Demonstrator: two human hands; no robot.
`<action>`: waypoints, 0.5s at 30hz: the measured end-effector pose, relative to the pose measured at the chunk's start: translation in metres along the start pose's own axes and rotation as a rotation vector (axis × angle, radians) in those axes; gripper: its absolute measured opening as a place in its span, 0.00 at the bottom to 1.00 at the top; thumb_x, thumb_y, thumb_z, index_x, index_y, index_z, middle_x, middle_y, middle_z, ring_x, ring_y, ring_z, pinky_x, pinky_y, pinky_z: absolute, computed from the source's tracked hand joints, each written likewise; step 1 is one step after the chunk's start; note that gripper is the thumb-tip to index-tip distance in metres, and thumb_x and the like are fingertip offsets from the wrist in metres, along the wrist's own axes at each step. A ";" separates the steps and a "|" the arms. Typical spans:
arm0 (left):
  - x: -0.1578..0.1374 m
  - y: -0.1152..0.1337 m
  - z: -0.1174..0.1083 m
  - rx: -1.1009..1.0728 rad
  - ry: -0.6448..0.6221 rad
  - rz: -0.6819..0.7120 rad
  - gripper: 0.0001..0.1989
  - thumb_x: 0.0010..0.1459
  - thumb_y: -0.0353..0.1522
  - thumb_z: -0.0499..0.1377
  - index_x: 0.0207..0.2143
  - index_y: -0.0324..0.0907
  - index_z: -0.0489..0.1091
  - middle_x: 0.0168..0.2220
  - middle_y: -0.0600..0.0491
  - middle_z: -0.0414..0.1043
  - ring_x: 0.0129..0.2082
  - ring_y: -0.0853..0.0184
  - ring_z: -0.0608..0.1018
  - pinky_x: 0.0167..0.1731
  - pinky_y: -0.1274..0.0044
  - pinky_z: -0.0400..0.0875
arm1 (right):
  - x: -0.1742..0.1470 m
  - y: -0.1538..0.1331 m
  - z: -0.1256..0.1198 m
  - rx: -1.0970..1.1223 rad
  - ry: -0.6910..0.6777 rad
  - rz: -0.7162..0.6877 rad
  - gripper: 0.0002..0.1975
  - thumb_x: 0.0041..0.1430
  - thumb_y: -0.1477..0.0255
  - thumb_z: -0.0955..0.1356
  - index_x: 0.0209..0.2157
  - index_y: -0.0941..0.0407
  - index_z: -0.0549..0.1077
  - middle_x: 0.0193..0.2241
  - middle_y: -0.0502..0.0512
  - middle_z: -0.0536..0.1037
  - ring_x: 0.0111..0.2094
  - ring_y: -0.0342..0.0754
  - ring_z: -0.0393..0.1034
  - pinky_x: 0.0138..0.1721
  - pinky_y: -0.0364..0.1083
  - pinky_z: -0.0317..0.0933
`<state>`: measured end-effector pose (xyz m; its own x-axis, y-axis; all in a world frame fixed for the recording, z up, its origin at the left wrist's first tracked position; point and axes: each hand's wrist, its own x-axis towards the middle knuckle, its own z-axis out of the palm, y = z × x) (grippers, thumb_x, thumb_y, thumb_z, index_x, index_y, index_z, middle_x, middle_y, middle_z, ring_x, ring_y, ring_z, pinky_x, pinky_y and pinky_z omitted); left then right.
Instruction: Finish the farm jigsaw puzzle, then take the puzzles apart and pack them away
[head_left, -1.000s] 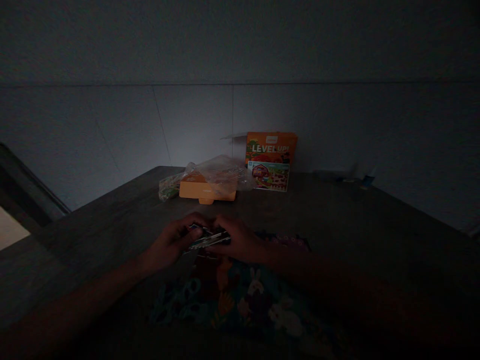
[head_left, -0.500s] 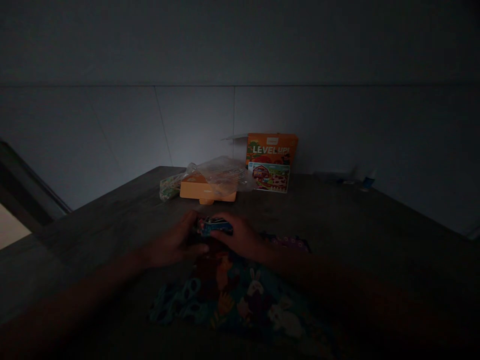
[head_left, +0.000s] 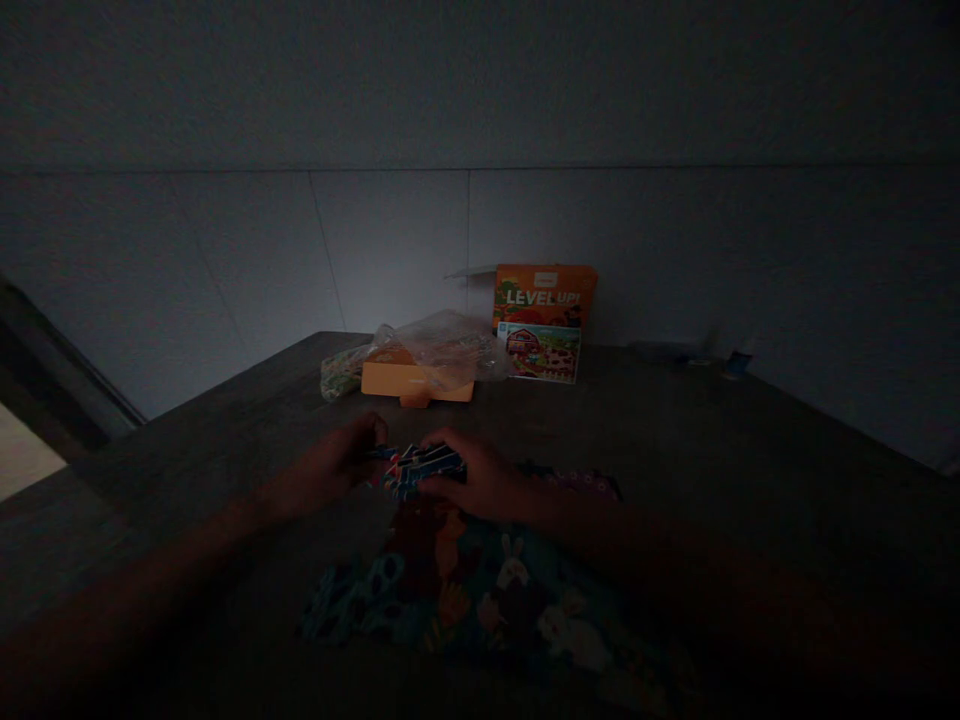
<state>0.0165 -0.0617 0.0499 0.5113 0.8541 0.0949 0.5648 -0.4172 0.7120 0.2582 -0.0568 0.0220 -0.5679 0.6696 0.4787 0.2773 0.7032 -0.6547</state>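
My right hand [head_left: 487, 478] is closed round a stack of puzzle pieces [head_left: 426, 466] with dark blue faces and pale edges. To the left of that stack, my left hand [head_left: 346, 462] pinches a single puzzle piece [head_left: 381, 453], mostly dark blue. Below both hands, a partly joined puzzle [head_left: 480, 590] lies flat, with white rabbits and an orange animal on a teal ground. Its left edge shows knobs and gaps. Part of its upper right lies under my right forearm, and a purple patterned section [head_left: 585, 484] shows beyond it. The light is very dim.
An open orange box [head_left: 416, 382] with clear plastic wrap [head_left: 450, 345] over it stands farther back. Beside it, an orange "LEVEL UP!" box [head_left: 546, 285] stands upright, a farm picture card [head_left: 541, 353] leaning on it. Small blurred items [head_left: 736, 364] lie at the back right.
My left hand has drawn slightly left, away from the stack, with a piece in its fingers. The stack in my right hand is now more fanned out.
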 end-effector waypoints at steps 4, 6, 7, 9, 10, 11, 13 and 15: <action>0.001 0.014 0.010 -0.063 -0.080 0.117 0.11 0.64 0.37 0.50 0.40 0.40 0.67 0.36 0.51 0.71 0.35 0.65 0.73 0.35 0.75 0.70 | -0.001 -0.002 0.000 -0.034 -0.055 -0.082 0.18 0.54 0.66 0.73 0.44 0.56 0.68 0.43 0.55 0.72 0.44 0.49 0.69 0.44 0.47 0.62; -0.002 0.019 0.005 -0.044 -0.139 0.113 0.13 0.65 0.37 0.49 0.44 0.40 0.68 0.38 0.50 0.72 0.37 0.64 0.74 0.37 0.74 0.70 | -0.001 -0.003 -0.001 -0.041 -0.079 -0.017 0.19 0.53 0.65 0.73 0.45 0.55 0.68 0.40 0.54 0.73 0.40 0.48 0.69 0.40 0.46 0.62; -0.004 0.020 0.000 -0.019 -0.143 0.096 0.14 0.65 0.38 0.49 0.45 0.40 0.68 0.38 0.50 0.72 0.37 0.64 0.74 0.37 0.74 0.69 | -0.001 -0.004 -0.001 -0.049 -0.077 0.016 0.19 0.53 0.66 0.73 0.45 0.55 0.68 0.39 0.53 0.74 0.38 0.48 0.69 0.38 0.46 0.62; -0.010 0.022 -0.013 0.072 -0.148 0.039 0.15 0.63 0.42 0.53 0.44 0.40 0.67 0.37 0.50 0.71 0.36 0.63 0.74 0.35 0.76 0.69 | -0.002 -0.006 0.000 -0.066 -0.032 0.048 0.18 0.52 0.67 0.73 0.44 0.55 0.68 0.37 0.52 0.74 0.37 0.47 0.69 0.37 0.45 0.62; -0.014 0.023 -0.019 0.133 -0.178 0.013 0.17 0.59 0.44 0.57 0.44 0.40 0.67 0.37 0.51 0.71 0.36 0.63 0.73 0.34 0.76 0.69 | -0.002 -0.006 0.000 -0.070 0.009 0.052 0.18 0.52 0.68 0.73 0.43 0.55 0.67 0.38 0.52 0.74 0.37 0.47 0.69 0.37 0.45 0.62; -0.019 0.024 -0.024 0.194 -0.236 -0.002 0.22 0.53 0.45 0.62 0.44 0.41 0.67 0.38 0.51 0.71 0.37 0.62 0.73 0.34 0.76 0.69 | -0.001 -0.005 0.000 -0.073 0.057 0.060 0.17 0.53 0.68 0.72 0.43 0.55 0.67 0.38 0.52 0.74 0.37 0.47 0.69 0.38 0.46 0.62; -0.030 0.031 -0.029 0.283 -0.411 0.026 0.31 0.41 0.47 0.69 0.45 0.42 0.69 0.43 0.49 0.71 0.42 0.58 0.73 0.38 0.74 0.70 | 0.000 -0.002 0.001 -0.074 0.139 0.085 0.16 0.53 0.69 0.71 0.43 0.55 0.66 0.39 0.53 0.73 0.39 0.47 0.69 0.40 0.46 0.62; -0.040 0.041 -0.027 0.340 -0.477 0.093 0.34 0.36 0.48 0.70 0.45 0.43 0.71 0.46 0.48 0.72 0.46 0.54 0.72 0.44 0.71 0.69 | 0.001 0.003 0.003 -0.088 0.189 0.103 0.16 0.53 0.71 0.71 0.43 0.55 0.67 0.40 0.54 0.73 0.41 0.48 0.69 0.43 0.48 0.62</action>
<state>0.0019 -0.1045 0.0937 0.7587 0.6082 -0.2334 0.6394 -0.6267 0.4454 0.2565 -0.0542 0.0189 -0.3800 0.7662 0.5182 0.3976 0.6411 -0.6564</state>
